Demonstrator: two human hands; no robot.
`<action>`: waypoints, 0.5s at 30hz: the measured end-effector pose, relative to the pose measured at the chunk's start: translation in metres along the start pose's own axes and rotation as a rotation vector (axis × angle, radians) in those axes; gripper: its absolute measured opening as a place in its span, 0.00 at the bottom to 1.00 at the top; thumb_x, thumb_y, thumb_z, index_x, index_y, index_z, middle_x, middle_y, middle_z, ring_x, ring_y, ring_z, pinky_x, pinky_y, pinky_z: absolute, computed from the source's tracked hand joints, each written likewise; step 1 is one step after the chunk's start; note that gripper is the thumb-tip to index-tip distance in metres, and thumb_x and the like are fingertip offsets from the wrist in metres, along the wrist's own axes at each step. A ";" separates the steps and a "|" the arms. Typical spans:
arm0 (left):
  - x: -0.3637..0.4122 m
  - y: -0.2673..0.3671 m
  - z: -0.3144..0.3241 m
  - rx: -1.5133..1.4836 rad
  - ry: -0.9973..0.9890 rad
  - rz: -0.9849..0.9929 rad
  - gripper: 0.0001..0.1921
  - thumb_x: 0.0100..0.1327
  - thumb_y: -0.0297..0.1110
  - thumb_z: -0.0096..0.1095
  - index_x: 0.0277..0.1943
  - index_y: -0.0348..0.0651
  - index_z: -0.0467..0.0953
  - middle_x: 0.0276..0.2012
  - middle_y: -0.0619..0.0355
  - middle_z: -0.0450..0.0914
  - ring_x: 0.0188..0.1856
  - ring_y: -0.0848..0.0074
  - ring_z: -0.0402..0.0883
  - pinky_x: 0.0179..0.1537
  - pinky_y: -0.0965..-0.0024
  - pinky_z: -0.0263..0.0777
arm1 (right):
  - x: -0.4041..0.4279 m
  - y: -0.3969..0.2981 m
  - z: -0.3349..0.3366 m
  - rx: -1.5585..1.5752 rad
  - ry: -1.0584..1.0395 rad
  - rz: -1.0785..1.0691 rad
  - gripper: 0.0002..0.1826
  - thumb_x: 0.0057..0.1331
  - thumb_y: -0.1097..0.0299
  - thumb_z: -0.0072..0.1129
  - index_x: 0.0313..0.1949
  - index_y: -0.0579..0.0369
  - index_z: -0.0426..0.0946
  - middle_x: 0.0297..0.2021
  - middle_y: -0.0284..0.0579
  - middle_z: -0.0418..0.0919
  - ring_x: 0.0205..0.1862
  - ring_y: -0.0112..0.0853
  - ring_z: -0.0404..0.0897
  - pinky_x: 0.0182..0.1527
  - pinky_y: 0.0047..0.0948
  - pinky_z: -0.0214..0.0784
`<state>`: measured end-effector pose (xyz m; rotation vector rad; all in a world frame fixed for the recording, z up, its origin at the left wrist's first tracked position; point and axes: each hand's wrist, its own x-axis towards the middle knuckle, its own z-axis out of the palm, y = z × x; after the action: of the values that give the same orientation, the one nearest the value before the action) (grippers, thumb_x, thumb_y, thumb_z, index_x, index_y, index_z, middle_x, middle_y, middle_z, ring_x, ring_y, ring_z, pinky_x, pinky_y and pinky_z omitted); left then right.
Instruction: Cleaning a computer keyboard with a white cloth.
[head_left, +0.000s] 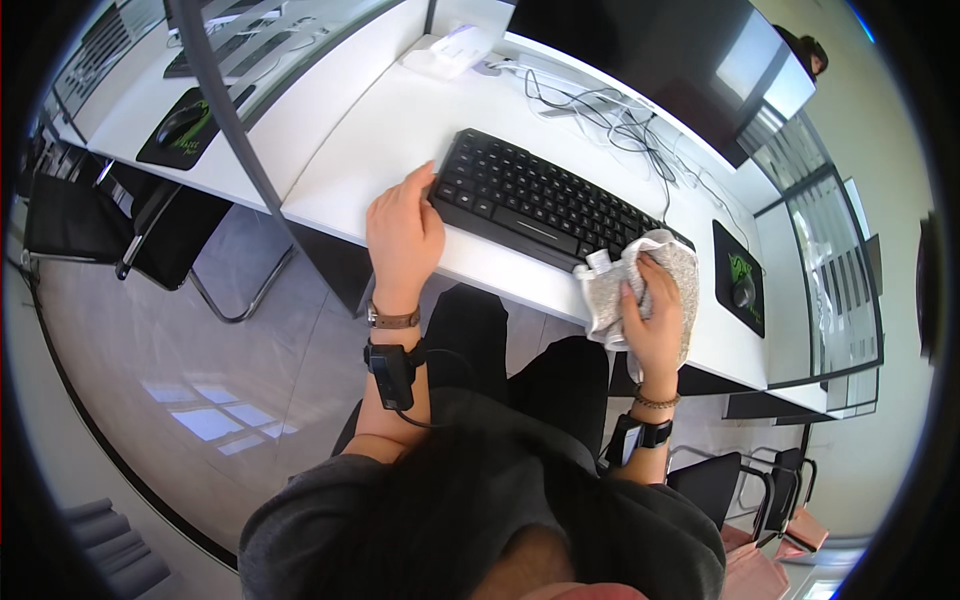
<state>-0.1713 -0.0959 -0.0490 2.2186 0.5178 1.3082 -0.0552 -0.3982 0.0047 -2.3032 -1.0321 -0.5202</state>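
A black keyboard (536, 195) lies at a slant on the white desk, close to its front edge. At its left end is my left hand (406, 232), index finger and thumb against or right beside the keyboard's side; whether they grip it I cannot tell. My right hand (654, 315) holds a bunched grey-beige cloth (606, 304) with a white edge and a small white tag. The cloth covers the keyboard's lower right corner and hangs past the desk's front edge.
Behind the keyboard stands a monitor (645, 67), with tangled cables (637, 139) beneath it. A mouse (743, 291) rests on a black-green mouse pad (726, 247) at right. White tissue-like packaging (450, 54) sits at the back left. Framed partitions (232, 127) flank the desk. Another person (810, 56) is partly visible.
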 end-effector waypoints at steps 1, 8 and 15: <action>0.001 0.002 -0.001 -0.018 -0.030 -0.027 0.25 0.58 0.19 0.52 0.59 0.42 0.74 0.45 0.56 0.85 0.46 0.63 0.82 0.53 0.59 0.68 | -0.005 0.012 -0.008 -0.026 -0.005 0.035 0.19 0.63 0.70 0.61 0.52 0.67 0.77 0.55 0.60 0.77 0.58 0.52 0.75 0.63 0.43 0.65; 0.004 -0.001 -0.003 0.020 -0.097 0.006 0.33 0.58 0.18 0.50 0.69 0.39 0.64 0.52 0.56 0.83 0.48 0.62 0.81 0.55 0.57 0.68 | -0.041 0.087 -0.047 -0.156 0.124 0.302 0.21 0.66 0.67 0.59 0.54 0.68 0.75 0.55 0.63 0.77 0.58 0.55 0.75 0.62 0.41 0.64; 0.006 0.001 -0.004 0.079 -0.124 0.049 0.29 0.59 0.17 0.48 0.66 0.36 0.68 0.51 0.50 0.83 0.49 0.56 0.82 0.53 0.57 0.72 | -0.068 0.154 -0.063 -0.250 0.335 0.556 0.24 0.67 0.59 0.59 0.53 0.67 0.76 0.50 0.64 0.80 0.55 0.54 0.77 0.58 0.42 0.67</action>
<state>-0.1718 -0.0925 -0.0428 2.3733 0.4784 1.1835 0.0124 -0.5600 -0.0346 -2.4600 -0.1573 -0.7917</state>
